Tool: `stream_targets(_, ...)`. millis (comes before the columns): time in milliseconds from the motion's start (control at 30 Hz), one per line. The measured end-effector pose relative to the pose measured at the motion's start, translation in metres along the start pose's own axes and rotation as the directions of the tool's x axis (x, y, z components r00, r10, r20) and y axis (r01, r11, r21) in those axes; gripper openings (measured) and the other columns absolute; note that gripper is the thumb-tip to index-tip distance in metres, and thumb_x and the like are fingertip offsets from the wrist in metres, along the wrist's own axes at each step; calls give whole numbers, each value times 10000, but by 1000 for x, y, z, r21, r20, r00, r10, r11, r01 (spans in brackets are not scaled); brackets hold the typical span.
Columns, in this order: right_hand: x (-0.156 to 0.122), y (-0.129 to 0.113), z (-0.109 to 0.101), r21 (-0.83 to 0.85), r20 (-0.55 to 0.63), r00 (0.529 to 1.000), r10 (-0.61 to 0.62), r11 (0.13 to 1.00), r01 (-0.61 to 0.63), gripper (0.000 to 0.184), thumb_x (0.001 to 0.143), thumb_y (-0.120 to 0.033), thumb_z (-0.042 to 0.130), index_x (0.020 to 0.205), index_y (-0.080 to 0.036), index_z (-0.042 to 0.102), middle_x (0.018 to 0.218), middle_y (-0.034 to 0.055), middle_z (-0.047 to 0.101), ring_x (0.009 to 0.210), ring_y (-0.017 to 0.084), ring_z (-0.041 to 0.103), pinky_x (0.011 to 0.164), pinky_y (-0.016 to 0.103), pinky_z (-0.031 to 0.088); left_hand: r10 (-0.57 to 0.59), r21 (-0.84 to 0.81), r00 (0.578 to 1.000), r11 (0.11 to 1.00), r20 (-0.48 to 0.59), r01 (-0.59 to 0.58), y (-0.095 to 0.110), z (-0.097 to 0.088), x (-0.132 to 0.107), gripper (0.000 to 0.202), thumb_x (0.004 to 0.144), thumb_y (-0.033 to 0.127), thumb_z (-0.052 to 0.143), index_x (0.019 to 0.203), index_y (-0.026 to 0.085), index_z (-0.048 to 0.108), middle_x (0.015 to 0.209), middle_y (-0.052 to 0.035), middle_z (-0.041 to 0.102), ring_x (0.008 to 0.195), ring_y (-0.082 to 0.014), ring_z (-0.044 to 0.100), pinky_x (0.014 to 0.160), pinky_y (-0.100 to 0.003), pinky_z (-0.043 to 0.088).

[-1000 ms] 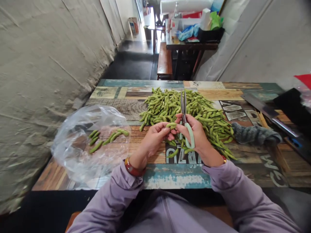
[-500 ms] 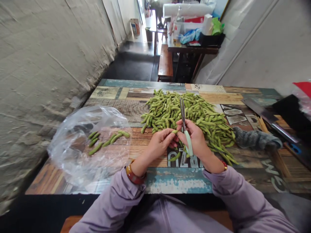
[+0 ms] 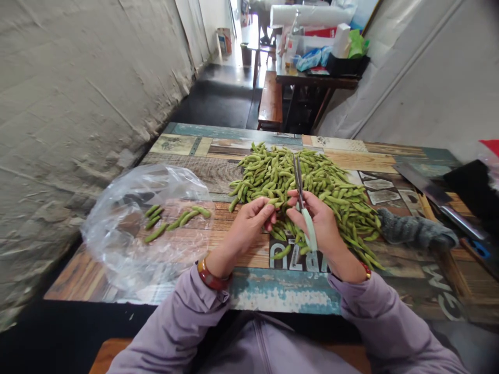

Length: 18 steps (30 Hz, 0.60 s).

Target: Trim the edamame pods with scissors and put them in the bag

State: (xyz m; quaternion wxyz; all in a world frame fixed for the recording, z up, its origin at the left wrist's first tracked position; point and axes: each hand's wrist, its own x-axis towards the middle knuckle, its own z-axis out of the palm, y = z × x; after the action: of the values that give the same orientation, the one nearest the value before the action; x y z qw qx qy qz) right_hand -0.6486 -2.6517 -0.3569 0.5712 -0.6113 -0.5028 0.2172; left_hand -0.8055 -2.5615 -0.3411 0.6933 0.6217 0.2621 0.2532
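Near the table's [image 3: 288, 297] front edge, holding one pod [image 3: 274, 201] seems the step.
Left hand [image 3: 251, 222] pinches it; right hand [image 3: 323, 223] grips scissors [image 3: 311, 231]. Snipping would need both closer.

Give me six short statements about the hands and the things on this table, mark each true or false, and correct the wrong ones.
1. The left hand pinches a pod. True.
2. The right hand holds scissors. True.
3. The scissors point straight sideways. False: they point forward, over the pile of pods.
4. A clear plastic bag lies to the left of the pile. True.
5. A knife lies beside the bag. False: it is on the other side of the pile, to the right.
6. The pile is mostly red. False: it is green.
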Motion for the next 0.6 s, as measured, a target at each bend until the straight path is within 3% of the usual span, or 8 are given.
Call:
stream_targets(100,2,-4,-10,-163,93,990,-105,979,119,393,799,-323,745,1170,-250,640,979,47,672,716,167,635,685,327,560,76,37,991,997,-107,-73,5,-7,-2,356,910,444,586,699,160,545,670,13,528,601,-90,473,578,-218,382)
stream_targets(233,2,-5,-17,-334,148,962,-232,903,269,401,799,-324,758,1173,-240,643,1059,88,658,836,221,654,748,379,577,94,6,980,995,-173,-95,6,-10,-4,314,917,423,578,738,168,541,695,10,534,618,-96,473,586,-220,390)
stream_targets(400,-2,-4,-15,-367,251,946,-207,884,291,480,770,-271,778,1223,-250,620,1076,85,645,905,251,654,777,409,589,99,-4,976,995,-193,-102,4,-9,-4,321,915,446,580,752,171,545,699,11,543,605,-93,473,585,-219,392)
stream_targets(600,-3,-4,-10,-352,286,939,-191,890,289,499,760,-259,781,1229,-258,610,1078,82,643,920,256,652,779,416,593,114,74,984,992,-137,-105,1,-6,-4,359,916,487,580,761,163,578,691,8,558,617,-103,491,588,-227,392)
